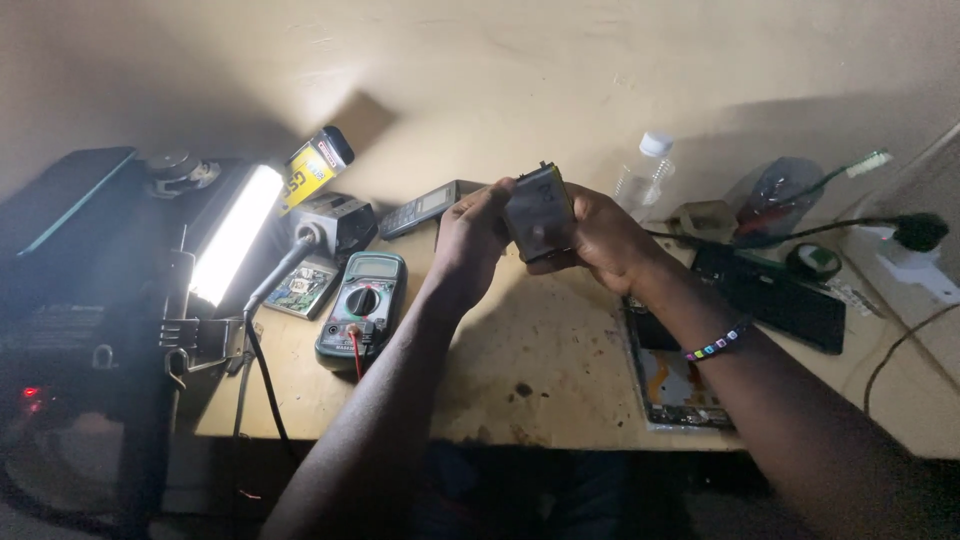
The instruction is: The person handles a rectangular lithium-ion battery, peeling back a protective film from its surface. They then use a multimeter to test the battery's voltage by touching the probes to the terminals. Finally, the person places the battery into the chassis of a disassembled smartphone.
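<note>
**Both hands hold a flat battery above the bench**

Nearest, an opened phone (672, 372) lies face down on the bench (540, 350) under the right forearm, which wears a bead bracelet (716, 343). Above the bench, the left hand (470, 240) and right hand (600, 238) both grasp a flat grey battery (538, 215), tilted upright between them. Left of them a green multimeter (362, 305) rests beside a lit lamp (235, 233). Farther back stands a clear plastic bottle (645, 178).

Hands: left hand (470, 240) and right hand (600, 238) grip a flat dark battery pack (538, 215) — held above the bench (540, 350).
Left edge: green multimeter (362, 308) — lit lamp (235, 235) beside it.
Right edge: opened phone (675, 375).
</note>
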